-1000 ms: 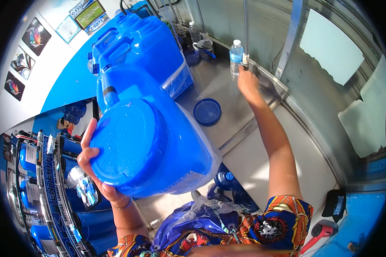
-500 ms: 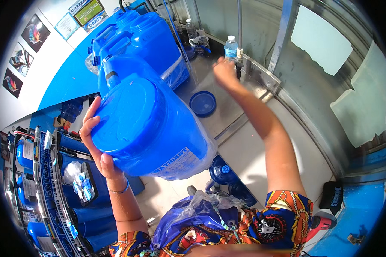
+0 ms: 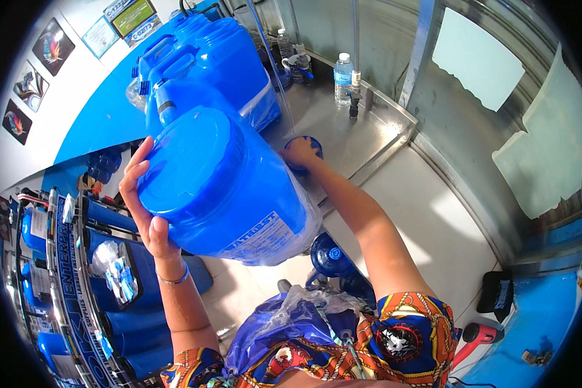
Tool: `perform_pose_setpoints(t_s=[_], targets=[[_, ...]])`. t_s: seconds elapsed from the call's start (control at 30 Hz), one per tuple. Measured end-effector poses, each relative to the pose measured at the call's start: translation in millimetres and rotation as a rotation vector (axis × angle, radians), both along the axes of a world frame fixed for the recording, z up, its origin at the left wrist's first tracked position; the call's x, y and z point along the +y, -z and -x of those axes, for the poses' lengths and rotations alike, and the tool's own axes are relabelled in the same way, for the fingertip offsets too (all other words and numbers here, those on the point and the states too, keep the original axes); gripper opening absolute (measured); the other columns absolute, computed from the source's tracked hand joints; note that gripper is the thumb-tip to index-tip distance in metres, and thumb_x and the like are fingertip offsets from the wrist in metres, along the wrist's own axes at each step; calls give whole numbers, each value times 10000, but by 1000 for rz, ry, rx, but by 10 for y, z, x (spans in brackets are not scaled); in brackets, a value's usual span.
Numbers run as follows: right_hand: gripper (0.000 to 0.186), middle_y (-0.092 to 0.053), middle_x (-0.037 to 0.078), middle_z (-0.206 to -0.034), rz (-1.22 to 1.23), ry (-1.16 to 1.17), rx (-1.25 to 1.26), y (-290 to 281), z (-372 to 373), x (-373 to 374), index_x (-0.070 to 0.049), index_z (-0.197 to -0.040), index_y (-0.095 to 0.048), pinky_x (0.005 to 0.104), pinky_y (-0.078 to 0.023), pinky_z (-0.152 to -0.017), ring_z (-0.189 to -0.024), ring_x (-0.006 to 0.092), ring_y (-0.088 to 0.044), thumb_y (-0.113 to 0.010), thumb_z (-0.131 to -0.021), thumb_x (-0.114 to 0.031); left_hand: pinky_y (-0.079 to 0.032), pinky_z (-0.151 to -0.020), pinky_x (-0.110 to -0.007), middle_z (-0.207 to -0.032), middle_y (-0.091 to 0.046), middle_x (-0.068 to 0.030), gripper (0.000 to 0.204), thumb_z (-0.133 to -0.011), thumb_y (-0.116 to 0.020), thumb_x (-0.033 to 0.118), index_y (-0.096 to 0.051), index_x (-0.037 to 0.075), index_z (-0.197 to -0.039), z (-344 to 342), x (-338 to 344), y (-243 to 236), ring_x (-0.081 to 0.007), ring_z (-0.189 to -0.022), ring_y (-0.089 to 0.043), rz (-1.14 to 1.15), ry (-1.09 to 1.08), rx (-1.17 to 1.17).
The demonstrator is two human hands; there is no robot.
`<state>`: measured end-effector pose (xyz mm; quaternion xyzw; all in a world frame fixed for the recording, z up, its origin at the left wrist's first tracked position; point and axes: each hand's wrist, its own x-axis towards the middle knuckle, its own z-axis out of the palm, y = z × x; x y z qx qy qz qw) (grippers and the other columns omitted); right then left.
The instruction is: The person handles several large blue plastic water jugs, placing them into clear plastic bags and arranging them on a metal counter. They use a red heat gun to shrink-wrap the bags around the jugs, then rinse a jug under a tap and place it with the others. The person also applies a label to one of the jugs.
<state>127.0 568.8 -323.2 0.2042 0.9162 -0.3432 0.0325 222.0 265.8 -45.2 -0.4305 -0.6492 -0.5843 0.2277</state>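
Note:
My left hand [image 3: 150, 216] is on the left rim of a large blue plastic water jug [image 3: 258, 187], fingers and thumb spread along the edge of its round blue cover [image 3: 189, 158]. The jug lies tilted, with clear plastic wrap around its lower part and a printed label on the side. My right hand [image 3: 299, 153] reaches down onto a small round blue lid [image 3: 315, 147] on the steel counter [image 3: 375, 132]. Its fingers cover much of that lid, and their tips are partly hidden.
More blue jugs [image 3: 223, 58] stand behind the held one. A clear bottle with a blue label [image 3: 343, 74] is near a small black tap [image 3: 354, 103] at the back. Below are blue round bottles [image 3: 330, 254]. A rack with blue containers [image 3: 119, 284] stands left; a red hair dryer [image 3: 475, 339] lies right.
My right hand has moved from beside the labelled bottle, left and nearer, down onto the small blue lid. The left hand keeps its hold on the jug; the view has shifted slightly.

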Motion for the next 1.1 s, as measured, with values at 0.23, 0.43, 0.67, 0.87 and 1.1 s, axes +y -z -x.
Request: perform_pose_setpoints(t_s=[0.23, 0.43, 0.67, 0.87, 1.1], targets=[[693, -309, 249, -1524, -286, -137, -39, 128, -179, -43, -42, -1303, -604, 710, -148, -1104, -1440, 492, -174, -661, -814, -529, -352, -1099, -517, -1444, -425, -235, 778, -770, -599, 692, -485, 132, -1297, -16, 17, -15, -353, -1337, -414, -9, 30, -33], [666, -434, 260, -1429, -131, -59, 6, -6, -82, 95, -35, -1236, -643, 612, -283, -1087, -1355, 436, -368, -688, -776, -515, -353, -1099, -508, -1438, -430, -234, 788, -760, -619, 692, -491, 111, -1276, -27, 23, -24, -351, -1329, -421, -15, 47, -53], [455, -706, 212, -833, 139, -91, 135, -281, 16, 395, -6, -867, -745, 380, -538, -783, -855, 311, -699, -731, -756, -447, -356, -1096, -508, -1434, -434, -235, 798, -756, -619, 699, -493, 107, -1276, -9, 34, -13, -350, -1324, -425, -23, 51, -50], [336, -671, 228, -1118, -549, -279, 188, -406, -74, 395, -12, -1013, -708, 467, -483, -916, -1112, 357, -605, -621, -879, -308, -363, -1087, -506, -1431, -435, -236, 784, -762, -618, 686, -495, 103, -1272, -9, 28, -21, -349, -1316, -431, -7, 49, -44], [523, -312, 393, -1460, -962, 587, 346, -633, -491, 1136, 8, -1402, -445, 700, -155, -1110, -1401, 551, -234, -501, -904, -143, -337, -1094, -486, -1430, -438, -231, 761, -779, -614, 652, -494, 78, -1265, -14, 24, -71, -340, -1308, -430, 32, 55, -19]])
